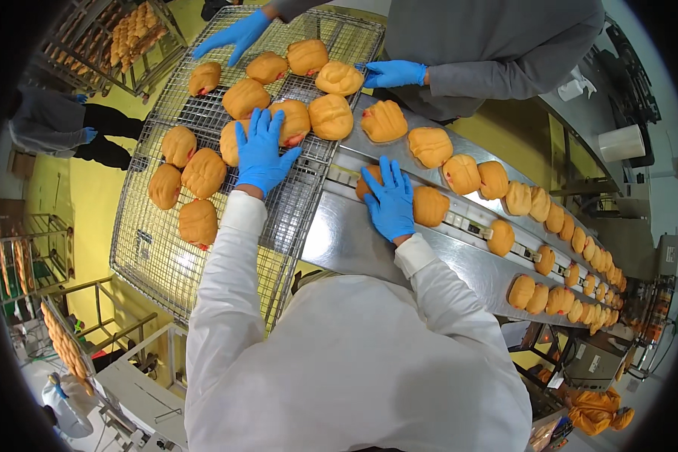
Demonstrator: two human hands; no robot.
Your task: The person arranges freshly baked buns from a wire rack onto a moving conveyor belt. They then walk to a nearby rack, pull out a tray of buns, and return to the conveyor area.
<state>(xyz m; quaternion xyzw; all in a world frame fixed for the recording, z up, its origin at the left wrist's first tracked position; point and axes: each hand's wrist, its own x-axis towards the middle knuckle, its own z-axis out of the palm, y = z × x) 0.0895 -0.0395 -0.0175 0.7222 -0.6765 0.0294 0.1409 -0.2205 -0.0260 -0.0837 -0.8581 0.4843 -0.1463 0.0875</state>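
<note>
My left hand, in a blue glove, is over the wire rack. Its fingers are spread across two golden buns, a left one and a right one with red filling showing; the hand partly covers both. My right hand, also gloved in blue, lies with outstretched fingers over a bun at the near end of the conveyor. Just right of that hand sits another bun. More buns stand loosely grouped on the rack, among them a cluster of several left of my left hand.
Across from me, a co-worker in grey has one gloved hand over the rack and another at its corner. Buns line the metal ledges beside the conveyor. Another person stands at left, near a loaded rack trolley.
</note>
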